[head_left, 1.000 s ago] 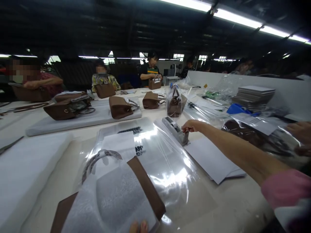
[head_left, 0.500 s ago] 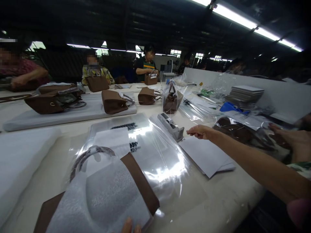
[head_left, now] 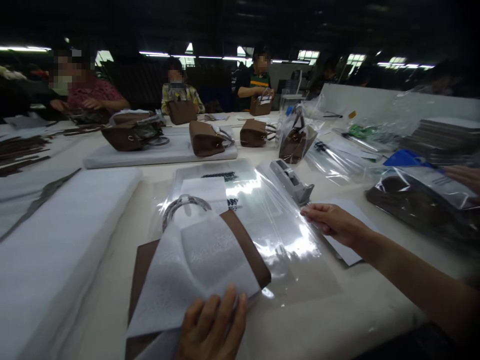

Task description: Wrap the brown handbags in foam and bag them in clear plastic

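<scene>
A brown handbag [head_left: 245, 242] lies in front of me, its front covered by a white foam sheet [head_left: 210, 250] and its wrapped handles [head_left: 187, 200] pointing away. Stretched out flat, my left hand [head_left: 213, 325] presses on the foam's lower edge. My right hand [head_left: 333, 220] is closed in a pinch just below the front end of a grey tape dispenser [head_left: 290, 182]. Whatever lies between its fingertips is too small to make out. Clear plastic bags [head_left: 262, 225] with black print spread beneath the handbag, and white paper sheets [head_left: 352, 215] lie under the right hand.
White foam sheets [head_left: 82, 235] are stacked at left. Several brown handbags [head_left: 208, 139] stand across the table, one inside a clear bag [head_left: 296, 140]. A plastic-covered brown item [head_left: 412, 200] lies at right beside another person's hand [head_left: 465, 177]. Co-workers [head_left: 258, 80] handle bags opposite.
The view has swung left, so the scene sits further right. More of my left hand shows on the foam. My right hand has drawn slightly nearer, still pinched beside the dispenser.
</scene>
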### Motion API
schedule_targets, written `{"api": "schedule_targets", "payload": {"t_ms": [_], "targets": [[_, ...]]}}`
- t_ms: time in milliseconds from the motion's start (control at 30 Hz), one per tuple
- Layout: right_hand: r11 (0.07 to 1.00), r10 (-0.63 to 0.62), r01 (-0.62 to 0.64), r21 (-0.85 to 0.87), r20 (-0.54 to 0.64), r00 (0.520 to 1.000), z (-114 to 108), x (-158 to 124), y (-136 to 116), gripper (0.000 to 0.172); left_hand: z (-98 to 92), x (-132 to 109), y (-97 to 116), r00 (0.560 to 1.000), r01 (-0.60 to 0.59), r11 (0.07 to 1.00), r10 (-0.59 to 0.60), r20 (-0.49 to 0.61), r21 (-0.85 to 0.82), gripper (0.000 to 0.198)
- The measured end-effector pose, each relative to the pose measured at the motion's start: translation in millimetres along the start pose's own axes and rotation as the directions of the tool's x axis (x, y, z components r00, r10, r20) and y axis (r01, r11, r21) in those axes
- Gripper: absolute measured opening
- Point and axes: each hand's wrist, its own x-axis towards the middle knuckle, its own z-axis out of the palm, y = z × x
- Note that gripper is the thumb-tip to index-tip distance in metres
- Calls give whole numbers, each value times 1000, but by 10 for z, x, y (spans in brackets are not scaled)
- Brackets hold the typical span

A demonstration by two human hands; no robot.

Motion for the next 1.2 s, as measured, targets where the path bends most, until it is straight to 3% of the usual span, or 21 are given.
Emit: {"api": "schedule_targets", "payload": {"t_ms": [100, 167, 233, 333, 533, 700, 800, 967, 1100, 1200], "targets": [[992, 36, -73, 105, 318, 947, 575, -542, -176, 30, -56, -1, 29, 999, 21, 998, -19, 32, -59, 30], [981, 60, -137, 140, 448, 892, 927, -809, -259, 30, -62, -9, 50, 998, 51, 995, -49, 30, -87, 32], [976, 79, -168, 140, 493, 867, 1191, -962, -264, 29, -55, -20, 64, 997, 74, 991, -74, -2, -112, 32], [970, 145, -216, 109, 453, 880, 1398, -1033, -138, 29, -40, -34, 65, 993, 75, 987, -87, -75, -142, 31], [951, 271, -302, 67, 291, 918, 1476, -1064, 73, 31, -10, -18, 42, 991, 51, 992, -64, -113, -112, 28], [946, 299, -321, 44, 260, 918, 1514, -1138, 15, 29, 6, 12, 42, 998, 62, 991, -64, -8, -120, 24], [938, 318, -342, 65, 240, 917, 1515, -1220, 9, 25, -6, 24, 41, 997, 81, 983, -83, -2, -168, 21], [950, 257, -275, 146, 135, 957, 1506, -1286, 146, 41, -53, 29, 32, 995, 82, 982, -72, 63, -172, 21], [958, 198, -217, 186, 116, 973, 1558, -1226, 353, 43, -69, 24, 22, 994, 61, 984, -45, 98, -168, 31], [989, 97, -101, 109, 38, 995, 1620, -1177, 524, 41, -81, 41, 20, 994, 54, 984, -38, 100, -171, 30]]}}
